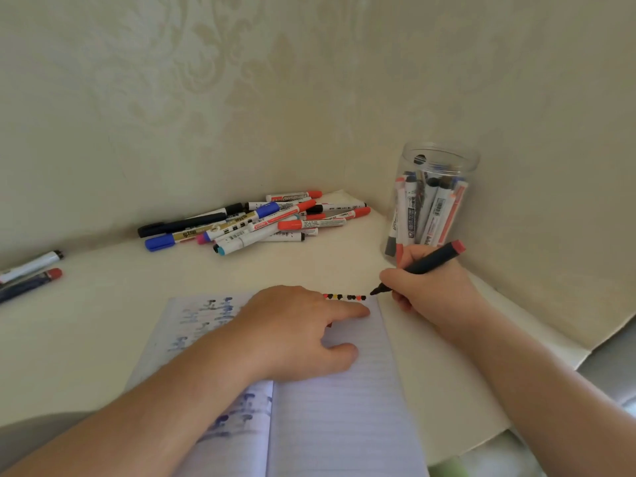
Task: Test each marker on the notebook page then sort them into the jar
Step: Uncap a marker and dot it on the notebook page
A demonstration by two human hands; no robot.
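The black marker (425, 266), gripped by the right hand (426, 290), slants tip-down-left at the notebook page (344, 390) corner, jar (433, 197) just behind; the left hand (296, 325) presses flat.

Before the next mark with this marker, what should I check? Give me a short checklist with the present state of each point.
1. Marker held firmly: ok. The right hand grips the black marker.
2. Cap off: ok, the tip is bare and points at the page's top right corner.
3. Notebook steady: ok. The left hand presses flat on the notebook.
4. Space for a new mark: not ok, the row of dots nearly reaches the page edge.
5. Jar within reach: ok, the jar stands upright just behind the right hand.
6. Ink works: cannot tell.
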